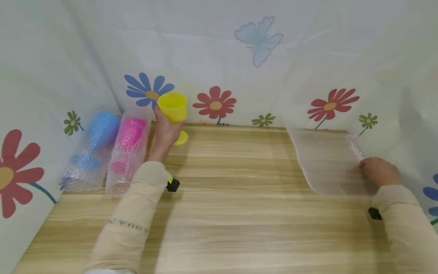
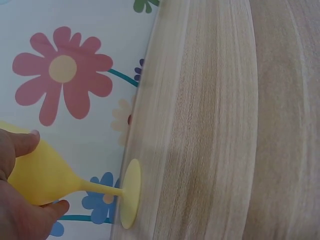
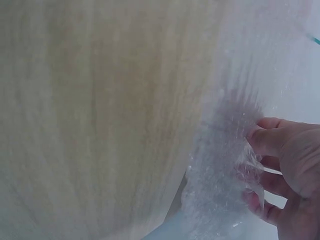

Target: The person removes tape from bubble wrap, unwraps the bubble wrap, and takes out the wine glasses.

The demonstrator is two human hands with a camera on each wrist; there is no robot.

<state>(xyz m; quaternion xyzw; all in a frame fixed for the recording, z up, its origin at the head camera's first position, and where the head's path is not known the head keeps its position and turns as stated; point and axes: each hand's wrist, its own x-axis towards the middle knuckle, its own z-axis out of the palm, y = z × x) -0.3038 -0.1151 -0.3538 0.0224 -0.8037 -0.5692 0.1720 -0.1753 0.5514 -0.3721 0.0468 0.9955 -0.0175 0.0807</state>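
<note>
A yellow plastic goblet (image 1: 173,108) stands upright near the back left of the table, its round foot (image 2: 131,194) at the table's back edge. My left hand (image 1: 167,131) grips its bowl, thumb and fingers curled round the sides. Over at the right end, my right hand (image 1: 381,171) pinches the edge of a clear bubble wrap sheet (image 1: 328,163). In the right wrist view the thumb and fingers hold the crumpled bubble wrap (image 3: 225,165), with some fingertips behind the film.
Left of the goblet lie a blue goblet (image 1: 102,127) and a pink goblet (image 1: 131,133), each inside bubble wrap. They rest side by side on the wood-grain table (image 1: 239,220). A flower-printed white sheet (image 1: 212,49) walls the back and sides.
</note>
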